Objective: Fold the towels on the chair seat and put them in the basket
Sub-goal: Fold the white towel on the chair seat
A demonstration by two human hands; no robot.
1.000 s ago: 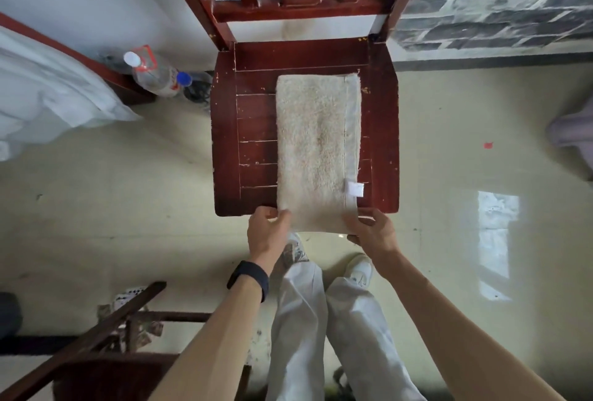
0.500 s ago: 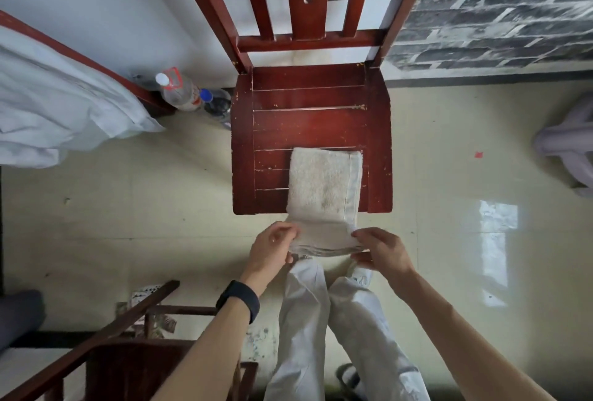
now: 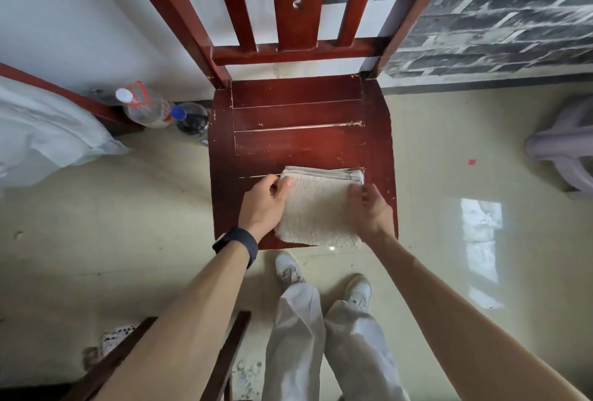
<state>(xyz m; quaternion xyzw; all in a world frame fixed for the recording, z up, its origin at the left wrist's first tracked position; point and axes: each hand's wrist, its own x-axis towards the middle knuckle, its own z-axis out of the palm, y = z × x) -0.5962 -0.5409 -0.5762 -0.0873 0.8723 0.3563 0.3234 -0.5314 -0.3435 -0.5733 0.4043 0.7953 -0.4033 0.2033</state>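
While the folded towel (image 3: 317,208) (cream) lies on the chair seat (image 3: 298,140), left hand (image 3: 263,205) and right hand (image 3: 369,208) grip its sides.

A cream terry towel (image 3: 316,208) is being shown folded into a thick, squarish stack. It is being supported flat on the front part of the red wooden chair seat (image 3: 298,131), layered edges facing the backrest.

Both forearms reach up from the bottom edge toward mid-frame. The left hand (image 3: 263,205), its wrist banded in black, curls its fingers inward. The right hand (image 3: 369,208) mirrors it, fingers bent toward centre.
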